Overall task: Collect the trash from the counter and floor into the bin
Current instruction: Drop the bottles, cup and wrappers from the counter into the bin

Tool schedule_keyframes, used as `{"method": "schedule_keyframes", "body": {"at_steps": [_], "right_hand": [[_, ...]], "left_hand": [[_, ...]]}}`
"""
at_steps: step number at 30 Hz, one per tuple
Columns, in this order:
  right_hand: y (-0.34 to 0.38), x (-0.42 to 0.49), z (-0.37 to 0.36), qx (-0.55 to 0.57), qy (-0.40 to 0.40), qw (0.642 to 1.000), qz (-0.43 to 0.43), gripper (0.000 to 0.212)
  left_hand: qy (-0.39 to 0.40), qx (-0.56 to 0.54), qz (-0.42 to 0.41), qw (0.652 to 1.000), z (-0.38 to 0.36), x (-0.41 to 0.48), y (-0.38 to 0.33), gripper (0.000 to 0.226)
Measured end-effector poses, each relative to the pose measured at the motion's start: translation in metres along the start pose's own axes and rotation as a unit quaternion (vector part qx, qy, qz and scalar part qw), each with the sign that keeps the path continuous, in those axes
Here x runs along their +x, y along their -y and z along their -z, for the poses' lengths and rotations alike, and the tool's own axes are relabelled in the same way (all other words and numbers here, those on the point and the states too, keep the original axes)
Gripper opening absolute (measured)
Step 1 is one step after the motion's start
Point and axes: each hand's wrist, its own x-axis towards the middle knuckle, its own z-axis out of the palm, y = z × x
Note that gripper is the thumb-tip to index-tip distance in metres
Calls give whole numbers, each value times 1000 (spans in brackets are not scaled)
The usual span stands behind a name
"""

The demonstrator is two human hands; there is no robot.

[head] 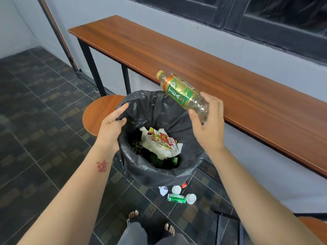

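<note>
The long counter (230, 82) is made of smooth, wood-grain board on black metal legs, and no trash is seen on the part in view. The floor (35, 121) is laid with dark, patterned tiles.

The round bin (191, 156) is lined with a thin, glossy black bag, soft and crinkled. Its rim is pinched by the left hand (113, 124), thumb outside and fingers inside, so the mouth is held open. A crumpled printed wrapper (162, 140) and white paper are seen inside.

The bottle (184, 92) is held over the bin's far rim, tilted with the cap end up and away. Its base end is gripped by the right hand (208, 124), with fingers and thumb curled round it. It is clear, ribbed plastic with a shiny label and is judged empty or nearly so: light, springy, easily dented, a little slick. The ribbed base is the surer place to hold it.

Near the bin's foot on the floor lie a green can (177, 198), two white cups (176, 189) and a scrap of paper (163, 190). All are judged light; the can is best taken round its middle.
</note>
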Motion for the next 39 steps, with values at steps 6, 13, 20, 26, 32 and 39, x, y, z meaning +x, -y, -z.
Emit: {"method": "schedule_keyframes", "body": {"at_steps": [6, 13, 20, 26, 32, 39], "right_hand": [[2, -47, 19, -9, 58, 998, 23, 51], [0, -90, 10, -149, 254, 955, -25, 52], [24, -117, -6, -178, 374, 909, -45, 58], [25, -135, -4, -266, 365, 892, -3, 64], [15, -149, 15, -218, 288, 896, -258, 82], [23, -184, -1, 123, 147, 897, -397, 83]], "left_hand": [[-36, -17, -8, 999, 7, -32, 11, 54], [-3, -10, -28, 1000, 14, -60, 21, 53], [-4, -4, -23, 1000, 43, -83, 36, 54], [-6, 10, -15, 1000, 52, -101, 34, 52], [-5, 15, -23, 1000, 66, -105, 43, 57], [-15, 27, -11, 999, 80, -123, 60, 58]]}}
